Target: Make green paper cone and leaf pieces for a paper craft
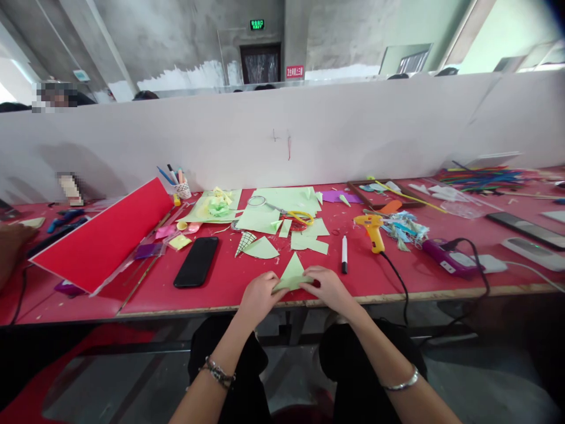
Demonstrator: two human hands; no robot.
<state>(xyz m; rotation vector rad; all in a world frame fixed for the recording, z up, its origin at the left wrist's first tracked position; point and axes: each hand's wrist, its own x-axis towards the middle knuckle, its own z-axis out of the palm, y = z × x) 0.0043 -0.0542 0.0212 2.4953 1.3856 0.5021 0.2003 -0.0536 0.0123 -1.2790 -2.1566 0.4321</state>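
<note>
A light green paper piece (292, 272), folded to a point, lies at the near edge of the red table (388, 277). My left hand (259, 295) pinches its lower left edge with fingers closed. My right hand (329, 287) presses and grips its lower right edge, fingers curled over it. More light green paper sheets and offcuts (286, 212) lie just beyond, with yellow-handled scissors (293, 215) on top of them.
A black phone (196, 261) lies left of my hands, a marker pen (344, 254) to the right. A yellow glue gun (373, 231), a purple device (445, 259), a red board (103, 238), a pen cup (182, 188) and coloured sticks (485, 178) spread across the table. A white partition (353, 129) stands behind.
</note>
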